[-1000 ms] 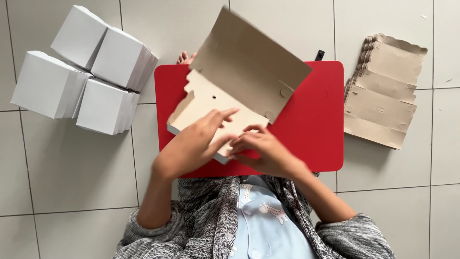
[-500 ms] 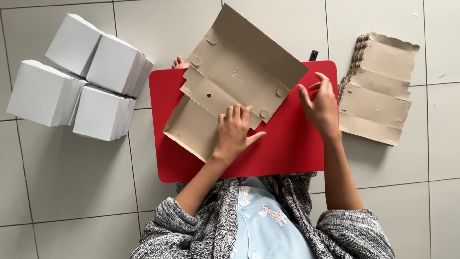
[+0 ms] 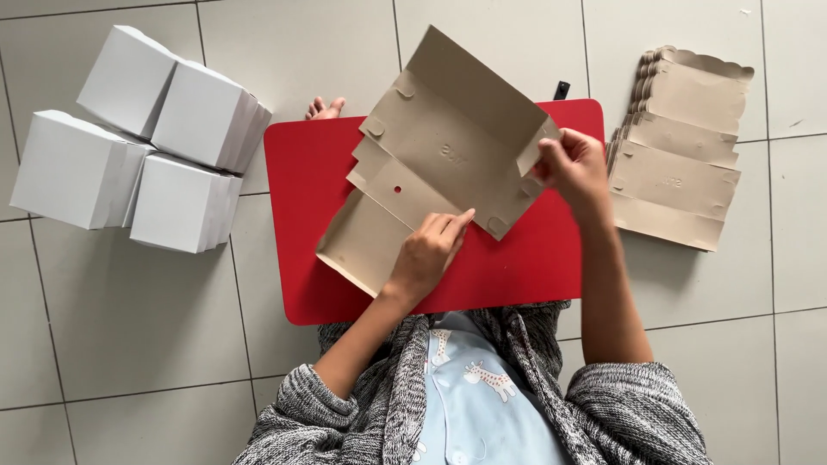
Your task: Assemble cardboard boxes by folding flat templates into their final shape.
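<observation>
Flat brown cardboard blank (image 3: 431, 185) on red board (image 3: 301, 224), likely light, stiff, creasing only at scores: left hand (image 3: 426, 254) flat with fingers pressing mid-panel, right hand (image 3: 573, 168) pinching side flap (image 3: 536, 148), best grip at edges.

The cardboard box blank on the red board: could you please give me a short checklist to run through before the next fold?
1. Blank supported: the cardboard blank lies partly on the red board, its far edge past the board's top edge. Ok.
2. Left hand presses flat on the blank's lower panel. Ok.
3. Right hand has a grip on the right side flap, which is lifted. Ok.
4. Whether that flap's crease is fully folded: cannot tell.
5. Spare flat blanks stacked on the floor right of the board, near the right hand. Ok.
6. Finished white boxes sit left, apart from the board. Ok.
</observation>
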